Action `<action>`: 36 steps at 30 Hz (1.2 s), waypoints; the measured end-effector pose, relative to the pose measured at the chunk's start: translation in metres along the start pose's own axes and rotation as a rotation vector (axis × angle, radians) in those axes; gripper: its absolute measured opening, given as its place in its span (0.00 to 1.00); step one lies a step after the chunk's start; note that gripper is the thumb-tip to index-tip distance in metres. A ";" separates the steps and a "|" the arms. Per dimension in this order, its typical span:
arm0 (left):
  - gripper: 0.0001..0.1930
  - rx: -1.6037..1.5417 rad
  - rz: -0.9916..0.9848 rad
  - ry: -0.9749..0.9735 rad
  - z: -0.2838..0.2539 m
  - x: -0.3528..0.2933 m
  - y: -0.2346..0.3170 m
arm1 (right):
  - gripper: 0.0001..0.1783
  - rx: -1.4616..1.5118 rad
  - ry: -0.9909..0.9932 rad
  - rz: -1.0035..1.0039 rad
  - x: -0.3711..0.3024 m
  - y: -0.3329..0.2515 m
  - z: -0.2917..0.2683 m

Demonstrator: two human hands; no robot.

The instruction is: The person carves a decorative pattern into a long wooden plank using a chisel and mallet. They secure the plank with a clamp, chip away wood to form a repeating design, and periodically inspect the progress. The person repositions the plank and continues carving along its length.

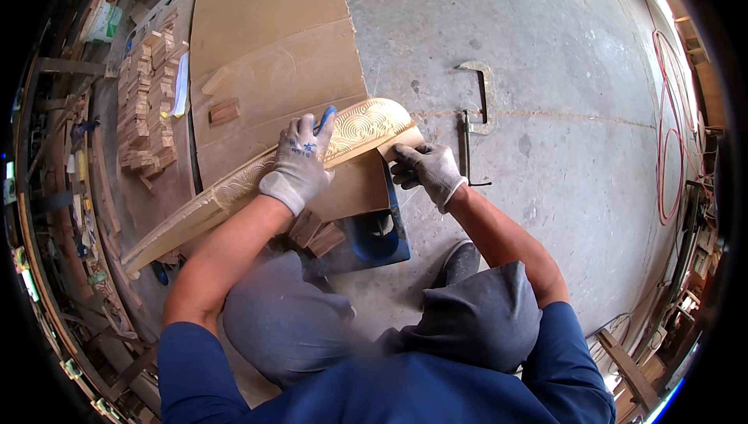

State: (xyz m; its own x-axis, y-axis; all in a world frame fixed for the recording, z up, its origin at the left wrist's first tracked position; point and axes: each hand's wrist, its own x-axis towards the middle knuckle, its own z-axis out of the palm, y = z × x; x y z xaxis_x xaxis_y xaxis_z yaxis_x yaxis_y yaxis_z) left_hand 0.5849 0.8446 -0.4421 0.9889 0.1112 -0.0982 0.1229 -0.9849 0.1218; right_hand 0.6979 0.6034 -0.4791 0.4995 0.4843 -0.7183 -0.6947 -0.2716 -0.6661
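A long, pale carved wooden piece (pixel 362 132) with spiral patterns and a rounded right end lies slantwise in front of me. It rests partly over cardboard. My left hand (pixel 299 158), in a grey-white glove with blue at a fingertip, grips it near the middle, fingers across its carved face. Between the closed gloved fingers of my right hand (pixel 425 168) is a small light wood block (pixel 402 144), touching the carved piece's near edge by the rounded end. The block's lower part is hidden by the fingers.
Cardboard sheets (pixel 273 15) cover a low blue plastic support (pixel 378 241). A loose wood block (pixel 225 111) lies on them, with stacked wood blocks (pixel 148 101) farther left. A metal C-clamp (pixel 485 97) lies on the concrete floor; a red hose (pixel 662 151) hangs at right.
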 end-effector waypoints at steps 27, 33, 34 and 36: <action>0.47 -0.025 0.011 -0.143 -0.003 0.006 -0.008 | 0.17 -0.067 -0.036 0.021 -0.016 -0.012 -0.004; 0.48 0.183 0.050 -0.269 -0.028 0.015 -0.002 | 0.18 -0.111 -0.064 0.033 -0.016 -0.012 -0.010; 0.49 0.130 -0.001 -0.326 -0.037 0.021 0.002 | 0.18 -0.122 -0.069 0.026 -0.017 -0.012 -0.013; 0.51 0.033 -0.060 -0.327 -0.038 0.023 0.003 | 0.17 -0.145 -0.077 0.012 -0.020 -0.012 -0.023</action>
State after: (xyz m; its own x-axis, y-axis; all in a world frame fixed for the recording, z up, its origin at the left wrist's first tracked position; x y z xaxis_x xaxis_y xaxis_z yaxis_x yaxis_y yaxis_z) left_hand 0.6108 0.8492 -0.4066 0.9000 0.1264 -0.4171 0.1724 -0.9822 0.0742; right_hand 0.7084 0.5776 -0.4612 0.4466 0.5413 -0.7124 -0.6152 -0.3923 -0.6838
